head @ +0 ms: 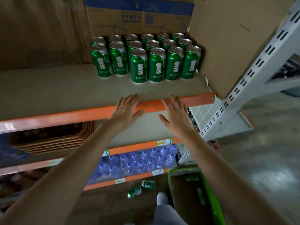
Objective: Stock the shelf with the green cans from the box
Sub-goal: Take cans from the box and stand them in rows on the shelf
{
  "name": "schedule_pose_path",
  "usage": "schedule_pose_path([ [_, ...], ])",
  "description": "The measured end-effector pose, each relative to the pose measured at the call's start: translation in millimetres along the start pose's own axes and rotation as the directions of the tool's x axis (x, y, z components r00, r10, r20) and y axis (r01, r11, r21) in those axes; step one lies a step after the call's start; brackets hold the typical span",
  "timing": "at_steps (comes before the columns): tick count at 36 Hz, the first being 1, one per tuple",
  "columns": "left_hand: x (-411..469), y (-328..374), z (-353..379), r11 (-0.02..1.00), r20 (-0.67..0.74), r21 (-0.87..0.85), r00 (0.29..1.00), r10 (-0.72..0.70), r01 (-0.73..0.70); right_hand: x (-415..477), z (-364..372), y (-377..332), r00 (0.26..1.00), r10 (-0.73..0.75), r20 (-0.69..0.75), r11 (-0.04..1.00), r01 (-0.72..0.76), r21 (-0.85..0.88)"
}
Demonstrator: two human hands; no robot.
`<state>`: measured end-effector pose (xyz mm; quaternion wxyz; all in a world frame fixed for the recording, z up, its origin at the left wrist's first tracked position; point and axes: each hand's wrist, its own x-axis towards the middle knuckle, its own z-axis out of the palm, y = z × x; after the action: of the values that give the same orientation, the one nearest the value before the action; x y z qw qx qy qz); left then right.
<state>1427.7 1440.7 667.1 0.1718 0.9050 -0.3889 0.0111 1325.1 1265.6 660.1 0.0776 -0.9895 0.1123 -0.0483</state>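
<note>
Plainly the left grip (125,111) and right grip (175,116) are empty, fingers spread, at the shelf (65,88) edge; green cans (156,65) stand ranked behind, and two loose cans (134,191) lie by the box (211,200). They look smooth, dentable and probably heavy, so wrap each round its middle.

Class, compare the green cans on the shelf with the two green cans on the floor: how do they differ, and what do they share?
The shelf cans stand upright; the floor cans lie on their sides. The shelf cans are packed in rows; the floor cans lie loose beside each other. The shelf cans are many; the floor cans number two. Both sets are green.
</note>
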Motion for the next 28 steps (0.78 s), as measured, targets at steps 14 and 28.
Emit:
schedule_pose_path([
  [14,-53.2,24.6,32.6,0.959,0.262,0.007,0.926,0.27,-0.282,-116.0,34.4,-36.9,0.936,0.342,0.079,0.937,-0.347,0.049],
  [28,-75.2,121.0,102.1,0.832,0.476,-0.141,0.7,0.533,-0.537,-242.8,53.5,2.9,0.737,0.665,0.12,0.732,-0.675,0.089],
])
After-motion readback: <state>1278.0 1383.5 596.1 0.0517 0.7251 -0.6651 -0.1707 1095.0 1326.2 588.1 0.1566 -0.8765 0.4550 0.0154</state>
